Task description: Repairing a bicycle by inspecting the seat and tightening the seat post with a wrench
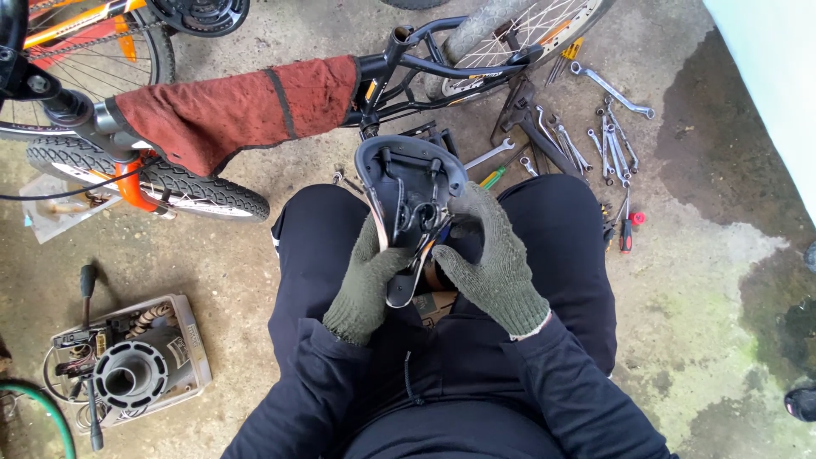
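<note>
I hold a black bicycle saddle [408, 174] upside down over my lap, its rails and clamp facing up. My left hand [365, 280], in an olive knit glove, grips the saddle's narrow end from the left. On the right, my right hand [489, 255], gloved the same way, presses against the clamp and rails. Both arms are in dark sleeves, and my knees in dark trousers spread to either side.
A bicycle frame [399, 68] draped with a red cloth [229, 110] lies ahead, with a knobby tyre [170, 183] to the left. Several spanners [608, 140] and a red-handled screwdriver [626, 234] lie on the concrete at right. A grey box of parts [127, 365] sits at lower left.
</note>
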